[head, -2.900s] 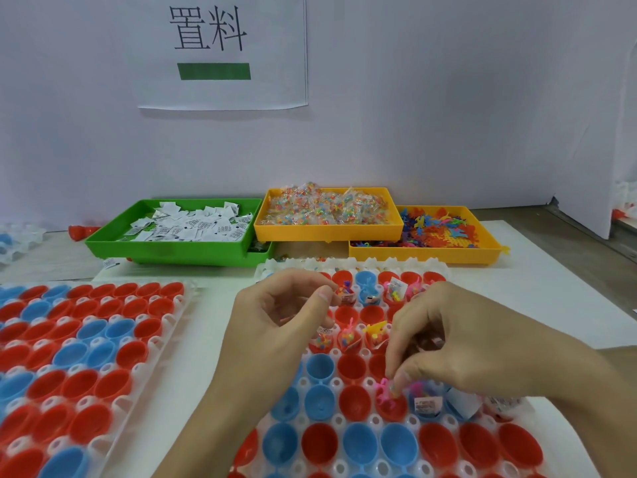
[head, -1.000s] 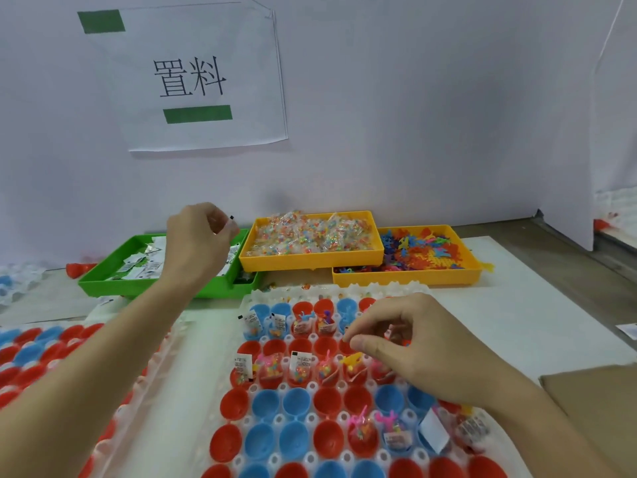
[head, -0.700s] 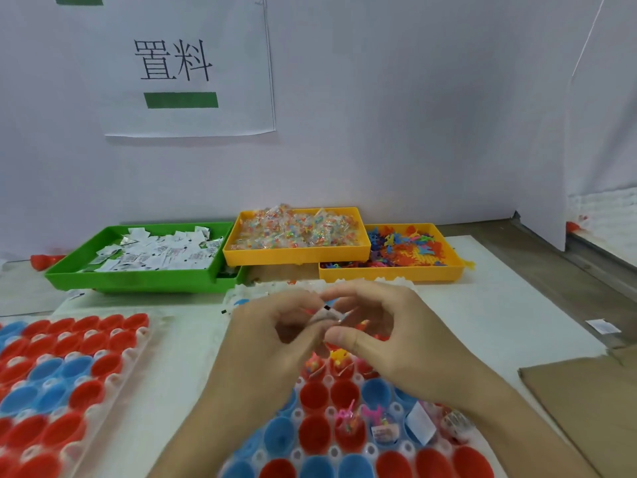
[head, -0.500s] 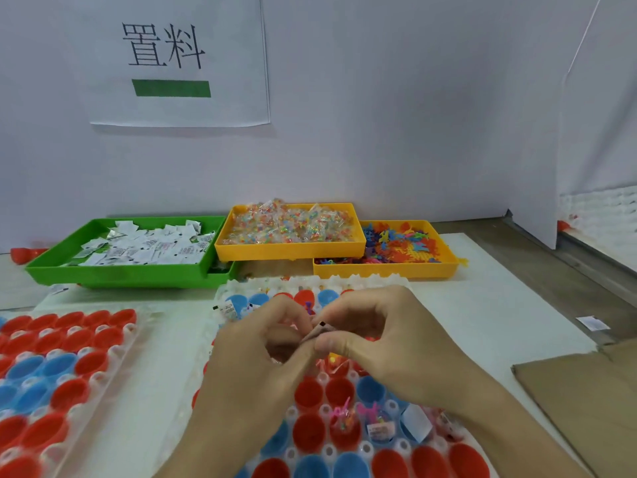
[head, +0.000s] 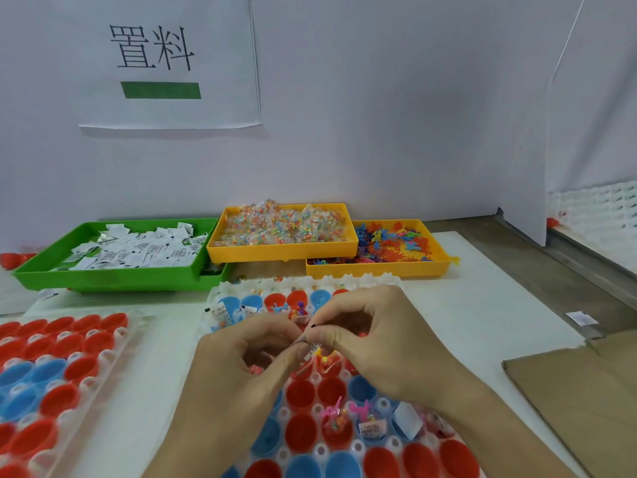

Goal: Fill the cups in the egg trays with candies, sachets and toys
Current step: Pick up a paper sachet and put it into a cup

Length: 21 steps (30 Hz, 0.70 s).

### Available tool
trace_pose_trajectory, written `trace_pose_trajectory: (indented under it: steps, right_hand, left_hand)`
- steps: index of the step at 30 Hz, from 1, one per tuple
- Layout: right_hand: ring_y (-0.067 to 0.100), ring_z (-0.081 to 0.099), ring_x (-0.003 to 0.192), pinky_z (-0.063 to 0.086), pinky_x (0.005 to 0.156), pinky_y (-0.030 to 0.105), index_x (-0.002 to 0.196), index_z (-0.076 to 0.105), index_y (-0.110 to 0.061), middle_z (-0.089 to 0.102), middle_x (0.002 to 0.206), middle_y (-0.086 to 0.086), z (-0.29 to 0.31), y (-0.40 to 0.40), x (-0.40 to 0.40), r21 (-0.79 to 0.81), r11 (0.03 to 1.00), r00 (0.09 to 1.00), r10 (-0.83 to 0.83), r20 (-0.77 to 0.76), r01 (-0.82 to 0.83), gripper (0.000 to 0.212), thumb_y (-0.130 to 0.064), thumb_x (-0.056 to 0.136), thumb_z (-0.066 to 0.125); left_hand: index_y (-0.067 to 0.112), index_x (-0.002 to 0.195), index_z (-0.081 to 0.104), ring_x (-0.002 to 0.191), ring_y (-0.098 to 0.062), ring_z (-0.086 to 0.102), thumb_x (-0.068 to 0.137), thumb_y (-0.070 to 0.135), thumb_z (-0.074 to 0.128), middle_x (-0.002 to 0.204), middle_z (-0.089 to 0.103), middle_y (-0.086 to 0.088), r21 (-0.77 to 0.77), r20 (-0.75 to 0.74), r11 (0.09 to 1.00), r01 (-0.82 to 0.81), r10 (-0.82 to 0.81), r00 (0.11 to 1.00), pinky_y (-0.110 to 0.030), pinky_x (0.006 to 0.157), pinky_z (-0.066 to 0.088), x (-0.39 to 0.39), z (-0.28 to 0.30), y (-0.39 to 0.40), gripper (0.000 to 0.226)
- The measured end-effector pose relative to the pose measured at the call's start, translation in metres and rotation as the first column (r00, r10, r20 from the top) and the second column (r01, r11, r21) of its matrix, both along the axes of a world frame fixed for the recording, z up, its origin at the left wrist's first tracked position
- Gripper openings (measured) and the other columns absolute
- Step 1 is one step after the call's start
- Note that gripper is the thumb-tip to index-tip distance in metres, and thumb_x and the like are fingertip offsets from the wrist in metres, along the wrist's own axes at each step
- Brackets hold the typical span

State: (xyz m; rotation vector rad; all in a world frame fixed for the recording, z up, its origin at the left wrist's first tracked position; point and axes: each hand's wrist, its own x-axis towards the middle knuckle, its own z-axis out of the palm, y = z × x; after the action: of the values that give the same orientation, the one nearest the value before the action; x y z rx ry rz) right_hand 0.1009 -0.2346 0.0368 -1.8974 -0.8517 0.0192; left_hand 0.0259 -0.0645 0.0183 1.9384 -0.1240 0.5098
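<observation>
My left hand (head: 241, 370) and my right hand (head: 379, 343) meet above the middle egg tray (head: 306, 439) of red and blue cups. Both pinch small white sachets (head: 312, 346) between fingertips and thumbs. Far-row cups (head: 251, 307) hold sachets, candies and toys; near cups (head: 370, 427) on the right hold pink toys and sachets. The cups under my hands are hidden. A green bin (head: 113, 274) holds white sachets, a yellow bin (head: 286, 251) wrapped candies, another yellow bin (head: 379, 269) plastic toys.
A second egg tray (head: 51, 384) of empty red and blue cups lies at the left. Brown cardboard (head: 579, 401) lies at the right, a loose sachet (head: 580, 318) beyond it. A white wall with a paper sign (head: 165, 60) stands behind the bins.
My left hand reached back to the green bin, then returned with sachets to meet my right hand over the middle tray. Both hands now hold sachets between them.
</observation>
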Motion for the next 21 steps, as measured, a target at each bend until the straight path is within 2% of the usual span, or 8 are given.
trace_pose_trajectory:
  steps: [4, 8, 12, 14, 16, 18, 21]
  right_hand:
    - [0.003, 0.070, 0.085, 0.057, 0.078, 0.019, 0.092, 0.080, -0.024, 0.075, 0.086, -0.014, 0.001, -0.001, -0.001, -0.009, 0.999, 0.999, 0.036, -0.015, -0.036, 0.010, -0.017, 0.085, 0.077]
    - [0.001, 0.069, 0.083, 0.055, 0.074, 0.015, 0.091, 0.080, -0.022, 0.074, 0.085, -0.015, 0.001, -0.001, -0.001, -0.013, 1.000, 1.000, 0.007, 0.024, -0.007, 0.012, -0.013, 0.086, 0.076]
    - [0.009, 0.069, 0.076, 0.058, 0.068, 0.024, 0.088, 0.079, -0.019, 0.073, 0.079, -0.008, 0.005, -0.007, 0.002, -0.004, 1.000, 1.000, -0.012, 0.018, 0.012, 0.009, -0.011, 0.086, 0.075]
    - [0.013, 0.069, 0.074, 0.059, 0.069, 0.032, 0.088, 0.078, -0.019, 0.073, 0.078, -0.004, 0.009, -0.014, 0.005, -0.011, 1.000, 1.000, -0.001, -0.017, 0.001, 0.010, -0.010, 0.087, 0.074]
    - [0.016, 0.069, 0.074, 0.060, 0.070, 0.034, 0.088, 0.077, -0.023, 0.072, 0.079, -0.002, 0.013, -0.020, 0.007, -0.056, 0.997, 0.996, 0.052, -0.069, -0.056, 0.014, -0.009, 0.087, 0.072]
    - [0.015, 0.068, 0.075, 0.058, 0.069, 0.029, 0.087, 0.076, -0.022, 0.073, 0.080, -0.002, 0.015, -0.024, 0.007, -0.112, 0.987, 0.990, 0.103, -0.093, -0.113, 0.015, -0.008, 0.087, 0.070]
    - [0.011, 0.068, 0.075, 0.052, 0.066, 0.018, 0.086, 0.075, -0.024, 0.072, 0.081, -0.004, 0.015, -0.024, 0.004, -0.187, 0.963, 0.978, 0.174, -0.117, -0.194, 0.014, -0.012, 0.086, 0.068]
  left_hand:
    - [0.031, 0.074, 0.074, 0.063, -0.019, 0.071, 0.069, 0.027, 0.075, 0.069, 0.073, -0.005, -0.073, -0.010, 0.997, -0.003, 0.002, 1.000, -0.027, 0.061, 0.057, 0.002, -0.002, 0.002, 0.007]
    - [0.032, 0.077, 0.076, 0.065, -0.019, 0.072, 0.063, 0.039, 0.077, 0.070, 0.074, -0.005, -0.105, -0.020, 0.994, 0.009, -0.011, 1.000, -0.029, 0.063, 0.059, 0.002, -0.002, 0.004, 0.015]
    - [0.036, 0.078, 0.076, 0.069, -0.022, 0.073, 0.070, 0.043, 0.079, 0.074, 0.075, -0.004, -0.110, -0.011, 0.994, 0.004, -0.005, 1.000, -0.037, 0.066, 0.059, 0.002, -0.003, 0.002, 0.011]
    - [0.037, 0.081, 0.075, 0.067, -0.020, 0.072, 0.076, 0.051, 0.078, 0.074, 0.075, -0.004, -0.098, 0.018, 0.995, -0.023, 0.025, 1.000, -0.031, 0.062, 0.058, 0.002, -0.003, 0.004, 0.016]
    - [0.037, 0.084, 0.075, 0.065, -0.018, 0.070, 0.074, 0.056, 0.076, 0.073, 0.075, -0.004, -0.082, 0.019, 0.996, -0.047, 0.048, 0.999, -0.021, 0.060, 0.055, 0.001, -0.002, 0.007, 0.021]
    - [0.036, 0.086, 0.075, 0.064, -0.019, 0.070, 0.072, 0.051, 0.082, 0.073, 0.075, -0.005, -0.076, 0.010, 0.994, -0.081, 0.083, 0.997, -0.019, 0.061, 0.054, 0.001, 0.001, 0.009, 0.022]
    - [0.036, 0.086, 0.074, 0.067, -0.022, 0.071, 0.075, 0.048, 0.081, 0.074, 0.075, -0.005, -0.036, 0.011, 0.996, -0.084, 0.085, 0.996, -0.031, 0.064, 0.057, -0.002, 0.004, 0.007, 0.018]
